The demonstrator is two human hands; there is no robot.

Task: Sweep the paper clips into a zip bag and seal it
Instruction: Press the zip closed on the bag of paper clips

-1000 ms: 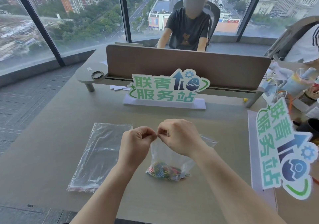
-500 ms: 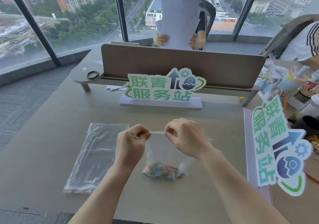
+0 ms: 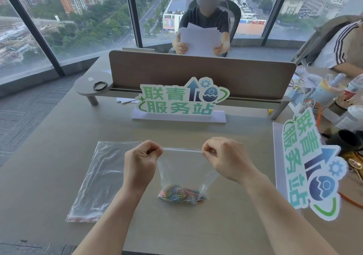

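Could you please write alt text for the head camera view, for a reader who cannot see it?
Two hands, left hand and right hand, pinch the top corners of a clear zip bag holding colourful paper clips above a table.

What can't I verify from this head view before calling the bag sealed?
- Zip strip of the zip bag: too thin and clear to tell if it is pressed shut.
- Strip ends: hidden inside the left hand and right hand.
- Paper clips: a blurred heap, uncountable.
- Table near edge: cut off by the frame, so stray clips there would be unseen.
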